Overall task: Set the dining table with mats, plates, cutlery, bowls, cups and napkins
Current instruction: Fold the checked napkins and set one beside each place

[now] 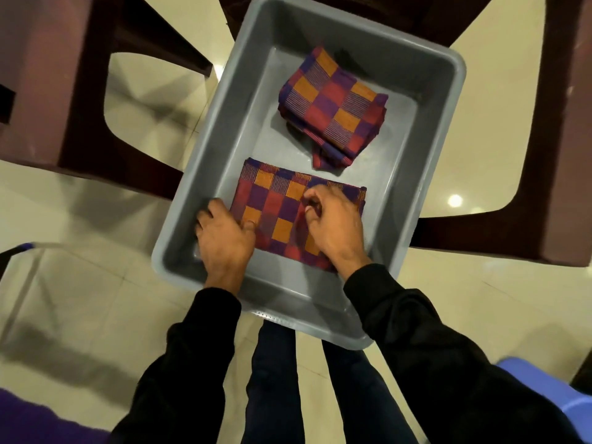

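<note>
Checked red, purple and orange folded cloths are only now being gripped at the near stack's left edge by the left hand and pinched on top by the right hand inside the grey plastic tub, so table setting is judged barely begun.

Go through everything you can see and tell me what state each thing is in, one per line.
Grey tub: open-topped, holding two checked cloth piles.
Near checked cloth: folded flat, under both hands.
Far checked cloths: folded, stacked, untouched.
Left hand: gripping the near cloth's left edge.
Right hand: fingers curled, pinching the near cloth.

Dark chairs on glossy floor
</note>
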